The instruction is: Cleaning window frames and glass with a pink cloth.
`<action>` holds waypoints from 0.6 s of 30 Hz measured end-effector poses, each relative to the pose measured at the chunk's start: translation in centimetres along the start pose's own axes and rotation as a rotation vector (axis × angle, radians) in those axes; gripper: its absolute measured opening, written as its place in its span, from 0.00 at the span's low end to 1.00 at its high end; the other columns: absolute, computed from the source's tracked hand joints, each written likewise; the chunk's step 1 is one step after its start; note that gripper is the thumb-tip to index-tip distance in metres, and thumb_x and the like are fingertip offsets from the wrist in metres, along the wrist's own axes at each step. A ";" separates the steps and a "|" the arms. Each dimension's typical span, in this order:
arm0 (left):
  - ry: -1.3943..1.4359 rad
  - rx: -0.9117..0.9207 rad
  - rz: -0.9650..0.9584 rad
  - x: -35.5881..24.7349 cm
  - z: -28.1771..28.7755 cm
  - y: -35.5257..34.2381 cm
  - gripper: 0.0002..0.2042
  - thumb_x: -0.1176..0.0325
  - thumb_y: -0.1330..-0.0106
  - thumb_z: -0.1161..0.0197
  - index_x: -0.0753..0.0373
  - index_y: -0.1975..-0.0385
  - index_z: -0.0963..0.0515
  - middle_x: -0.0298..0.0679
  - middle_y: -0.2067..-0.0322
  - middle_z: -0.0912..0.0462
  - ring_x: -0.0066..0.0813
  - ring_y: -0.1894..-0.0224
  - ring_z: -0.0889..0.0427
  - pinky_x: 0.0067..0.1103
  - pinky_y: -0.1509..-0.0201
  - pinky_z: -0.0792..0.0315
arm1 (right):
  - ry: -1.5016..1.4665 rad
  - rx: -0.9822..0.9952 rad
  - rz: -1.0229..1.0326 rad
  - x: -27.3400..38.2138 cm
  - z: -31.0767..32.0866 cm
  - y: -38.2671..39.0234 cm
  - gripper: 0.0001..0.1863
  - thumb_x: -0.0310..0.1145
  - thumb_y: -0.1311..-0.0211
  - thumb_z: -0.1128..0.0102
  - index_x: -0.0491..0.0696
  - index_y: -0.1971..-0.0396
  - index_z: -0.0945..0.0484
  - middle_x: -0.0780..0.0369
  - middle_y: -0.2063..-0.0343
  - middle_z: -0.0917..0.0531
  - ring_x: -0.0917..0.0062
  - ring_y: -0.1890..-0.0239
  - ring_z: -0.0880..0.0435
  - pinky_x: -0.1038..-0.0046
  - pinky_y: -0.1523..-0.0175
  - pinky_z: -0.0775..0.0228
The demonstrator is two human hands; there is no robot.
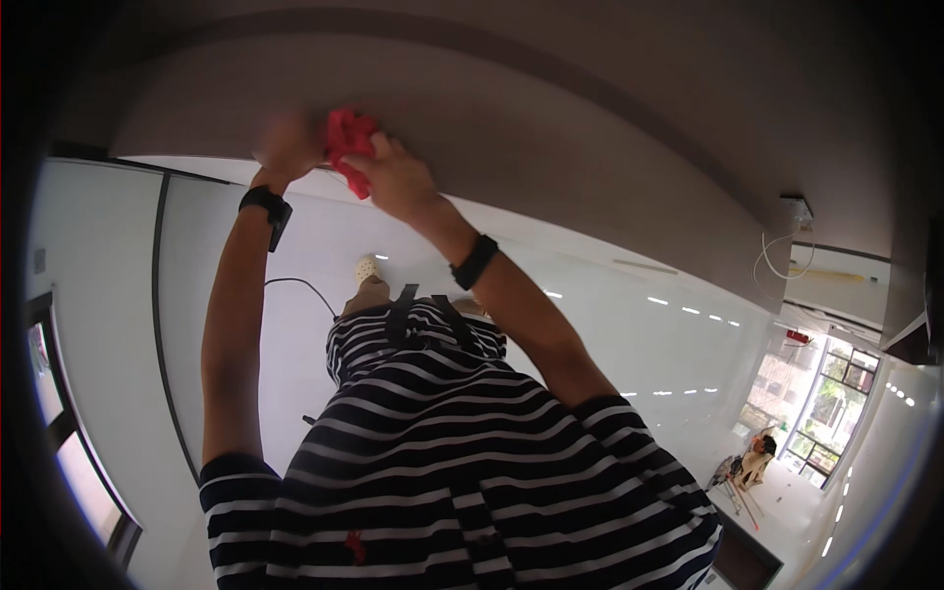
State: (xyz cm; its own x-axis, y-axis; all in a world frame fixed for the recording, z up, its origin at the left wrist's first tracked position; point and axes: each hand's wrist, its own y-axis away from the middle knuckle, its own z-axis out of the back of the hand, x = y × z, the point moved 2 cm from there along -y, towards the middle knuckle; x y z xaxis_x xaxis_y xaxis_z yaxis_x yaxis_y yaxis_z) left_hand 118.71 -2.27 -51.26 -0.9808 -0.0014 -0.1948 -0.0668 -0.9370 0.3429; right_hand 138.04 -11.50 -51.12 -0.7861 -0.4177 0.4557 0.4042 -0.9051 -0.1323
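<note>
A crumpled red cloth (351, 138) is bunched in my right hand (401, 185), with the fingers closed around it. That hand is at the near edge of a long brown panel (551, 157), and the cloth lies against the panel's surface. My left hand (289, 147) is just left of the cloth, by the same edge. Motion smears it, so its fingers do not show clearly. Whether it touches the cloth cannot be made out. Dark bands sit on both wrists.
Pale glossy floor (629, 344) spreads below, where my light clog (367, 269) shows. On the right, a loose white cable (762, 258) hangs from a small fixture (796, 208) on the brown surface. Far right, a pile of items (747, 467) lies near a bright window (831, 403).
</note>
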 end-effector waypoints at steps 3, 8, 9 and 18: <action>-0.021 -0.010 0.009 0.7 0.3 1.7 0.42 0.53 0.52 0.22 0.66 0.41 0.37 0.54 0.40 0.34 0.54 0.34 0.37 0.52 0.35 0.39 | 0.026 0.031 -0.239 -4.0 2.5 2.4 0.19 0.40 0.37 0.43 0.63 0.45 0.22 0.51 0.60 0.18 0.56 0.60 0.16 0.55 0.57 0.22; -0.006 -0.002 0.026 -0.1 1.3 2.0 0.43 0.54 0.53 0.21 0.66 0.41 0.37 0.54 0.41 0.33 0.54 0.36 0.36 0.52 0.37 0.37 | 0.445 -0.084 -0.720 -21.7 12.0 14.1 0.25 0.57 0.32 0.51 0.49 0.61 0.18 0.47 0.69 0.16 0.49 0.62 0.16 0.53 0.61 0.24; -0.006 0.007 0.050 -0.6 1.4 1.9 0.43 0.54 0.54 0.21 0.66 0.41 0.37 0.54 0.41 0.33 0.53 0.36 0.36 0.51 0.38 0.36 | 0.369 -0.199 -0.853 -24.6 13.8 17.2 0.25 0.56 0.35 0.46 0.46 0.63 0.17 0.45 0.69 0.16 0.47 0.60 0.17 0.50 0.58 0.25; 0.043 -0.116 0.046 1.2 -0.4 1.4 0.42 0.59 0.58 0.20 0.61 0.40 0.34 0.48 0.42 0.30 0.49 0.36 0.36 0.48 0.37 0.36 | 0.302 0.012 -0.595 -24.4 16.8 25.7 0.24 0.50 0.45 0.35 0.41 0.64 0.17 0.43 0.65 0.17 0.48 0.59 0.17 0.57 0.54 0.25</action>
State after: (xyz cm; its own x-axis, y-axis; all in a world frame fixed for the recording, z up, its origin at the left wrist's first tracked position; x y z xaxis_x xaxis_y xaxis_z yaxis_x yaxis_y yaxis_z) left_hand 117.57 -3.69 -51.40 -0.9734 -0.0580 -0.2218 0.0022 -0.9697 0.2441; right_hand 175.47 -23.23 -50.89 -0.9724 0.1473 0.1809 -0.1355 -0.9879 0.0760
